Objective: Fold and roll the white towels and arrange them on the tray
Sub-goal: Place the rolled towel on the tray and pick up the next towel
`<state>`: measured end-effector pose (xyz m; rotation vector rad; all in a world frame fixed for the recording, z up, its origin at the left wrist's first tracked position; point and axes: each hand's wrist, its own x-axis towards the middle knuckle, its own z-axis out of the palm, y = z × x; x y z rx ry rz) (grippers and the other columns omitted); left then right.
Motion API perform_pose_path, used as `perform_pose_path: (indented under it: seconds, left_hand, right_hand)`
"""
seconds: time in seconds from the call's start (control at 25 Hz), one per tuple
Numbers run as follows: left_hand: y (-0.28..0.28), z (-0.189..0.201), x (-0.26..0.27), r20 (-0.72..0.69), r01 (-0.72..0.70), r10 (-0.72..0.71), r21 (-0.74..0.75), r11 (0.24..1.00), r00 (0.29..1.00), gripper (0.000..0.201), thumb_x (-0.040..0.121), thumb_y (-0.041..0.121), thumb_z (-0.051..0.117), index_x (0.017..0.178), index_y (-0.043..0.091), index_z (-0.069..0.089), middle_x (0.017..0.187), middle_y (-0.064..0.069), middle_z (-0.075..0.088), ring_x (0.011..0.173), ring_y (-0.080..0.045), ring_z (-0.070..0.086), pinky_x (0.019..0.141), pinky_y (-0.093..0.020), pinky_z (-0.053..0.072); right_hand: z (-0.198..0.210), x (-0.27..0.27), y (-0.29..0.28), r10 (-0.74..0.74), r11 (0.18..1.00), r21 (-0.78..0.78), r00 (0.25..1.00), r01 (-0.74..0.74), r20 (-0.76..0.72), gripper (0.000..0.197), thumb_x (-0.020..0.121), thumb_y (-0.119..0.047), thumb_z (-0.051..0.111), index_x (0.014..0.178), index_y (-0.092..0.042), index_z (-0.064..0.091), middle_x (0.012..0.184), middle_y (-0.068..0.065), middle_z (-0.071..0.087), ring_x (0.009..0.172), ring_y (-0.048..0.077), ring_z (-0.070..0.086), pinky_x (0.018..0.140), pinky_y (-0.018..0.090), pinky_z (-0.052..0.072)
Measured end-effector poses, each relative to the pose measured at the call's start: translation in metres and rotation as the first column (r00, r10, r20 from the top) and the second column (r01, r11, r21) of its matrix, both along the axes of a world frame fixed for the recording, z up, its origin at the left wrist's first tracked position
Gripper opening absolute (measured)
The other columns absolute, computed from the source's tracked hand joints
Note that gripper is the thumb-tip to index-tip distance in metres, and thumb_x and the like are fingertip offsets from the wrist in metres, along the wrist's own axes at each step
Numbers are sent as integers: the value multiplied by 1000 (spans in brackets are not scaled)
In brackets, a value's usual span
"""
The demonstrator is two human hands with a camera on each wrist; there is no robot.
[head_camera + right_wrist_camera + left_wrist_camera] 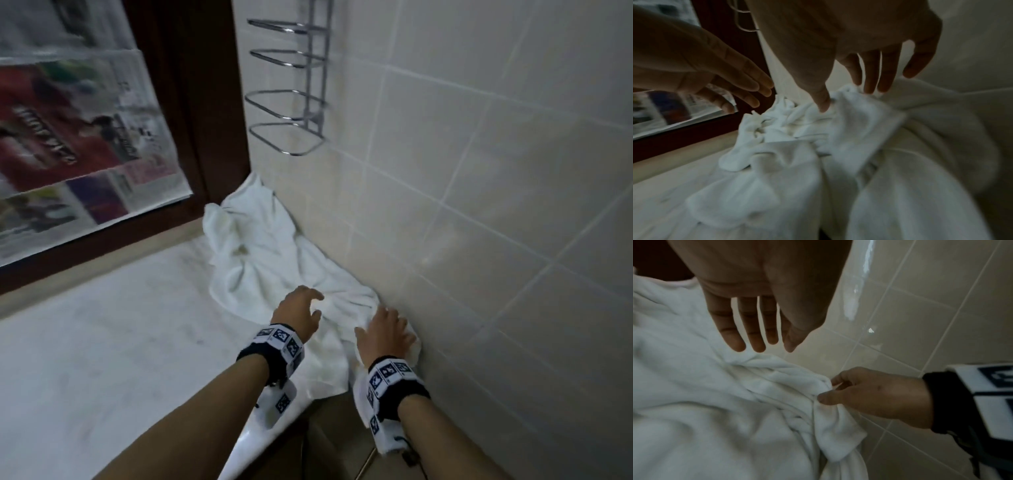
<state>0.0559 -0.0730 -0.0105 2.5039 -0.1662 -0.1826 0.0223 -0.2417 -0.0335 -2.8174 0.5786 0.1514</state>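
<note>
A crumpled white towel (267, 260) lies on the pale counter (120, 342), bunched into the corner against the tiled wall. My left hand (313, 305) hovers just above its near part, fingers straight and spread, holding nothing; the left wrist view shows the left hand (760, 340) over the towel (705, 402). My right hand (387, 325) is on the towel's edge beside the wall. In the left wrist view the right hand (828, 389) pinches a fold between thumb and fingers. In the right wrist view the right hand (844, 97) holds a ridge of the towel (797, 162). No tray is in view.
A chrome wire rack (291, 102) is fixed to the tiled wall (479, 171) above the towel. To the left a dark wooden frame (191, 102) holds a window covered with newspaper (68, 137). The counter's front edge (267, 431) runs below my left wrist.
</note>
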Motion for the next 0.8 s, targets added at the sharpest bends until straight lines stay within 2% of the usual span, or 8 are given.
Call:
perform_pose_path:
  seconds: [0.08,0.24,0.32,0.4,0.48,0.56,0.64,0.8]
  left_hand:
    - [-26,-1,10,-25,54,-52,79,995,998,36,92,15,57,125,29,57,137,7,48,110,-20,58,94,-40,48]
    - [-53,-5,19,-74,351,-343,183,918,936,86,81,-9,53,147,41,28,155,12,25,110,-21,59,87,-37,51]
    - [-60,-2,21,-68,417,-412,195,888,909,76,83,-4,57,143,39,39,147,8,41,112,-21,58,88,-39,51]
    - [-58,12,26,64,320,-334,161,934,941,33,89,11,61,120,23,64,116,-2,65,98,-26,63,83,-41,51]
    - [-41,35,30,216,185,-178,-10,983,960,6,88,13,64,92,14,69,83,-6,69,75,-28,66,71,-43,53]
    - [-10,69,36,321,71,-22,-142,987,947,6,85,9,66,79,10,65,67,-6,66,61,-24,66,63,-40,54]
    - [28,111,41,409,-17,110,-224,974,906,4,84,6,68,81,8,67,60,-6,67,53,-18,66,60,-35,55]
    - [115,213,29,537,-156,334,-349,924,775,5,85,8,71,83,12,68,56,-2,65,44,-8,63,46,-28,53]
  right_hand:
    - [-7,-1,-22,10,999,46,999,-7,-51,53,87,-46,62,130,-19,44,133,2,48,124,24,47,100,48,35]
    - [-7,0,-36,129,965,192,961,-178,243,16,85,-17,66,101,-21,64,107,0,63,103,21,59,87,32,47]
    - [5,3,-34,160,942,219,916,-253,369,17,82,-12,67,97,-22,68,103,-1,62,99,22,55,84,37,48]
    - [23,12,-31,160,916,259,871,-307,464,14,82,-14,68,94,-20,65,100,-2,59,94,20,53,78,35,47]
    - [49,22,-25,152,865,330,824,-378,546,15,82,-17,73,92,-18,61,92,-3,62,84,18,58,72,31,47]
    - [81,39,-13,116,808,397,779,-435,616,19,78,-17,78,90,-18,63,81,-3,66,75,17,62,69,29,50]
    - [124,61,11,118,755,401,708,-519,696,17,74,-11,80,86,-15,68,73,-3,66,66,15,61,67,29,52]
    - [239,96,96,263,653,146,403,-743,876,7,77,-15,77,78,-10,72,74,-4,56,74,17,52,68,31,46]
